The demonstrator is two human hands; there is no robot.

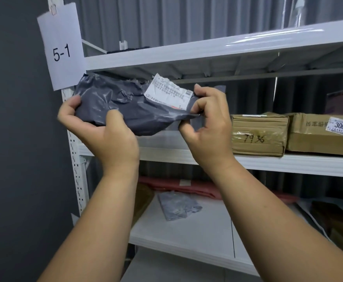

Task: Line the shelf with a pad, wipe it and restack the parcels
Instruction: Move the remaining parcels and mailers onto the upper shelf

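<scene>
Head view: both hands, left hand (97, 127) and right hand (209, 121), gripping a grey parcel (126, 106) by its ends, likely restacking, needing lowering onto the middle shelf (166, 153) beside the boxes (260, 135).

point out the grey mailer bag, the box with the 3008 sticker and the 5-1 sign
grey mailer bag (126, 102): head view, crinkled middle
box with 3008 sticker (317, 143): head view, front face
5-1 sign (61, 53): head view, printed number

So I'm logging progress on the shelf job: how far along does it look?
Done: two cardboard boxes already sit on the middle shelf. Whether it has been padded or wiped I cannot tell. In hand: both hands, left and right, hold a grey mailer bag at that shelf's open left end. Left: a grey parcel and red parcels lie on the shelf below.
</scene>
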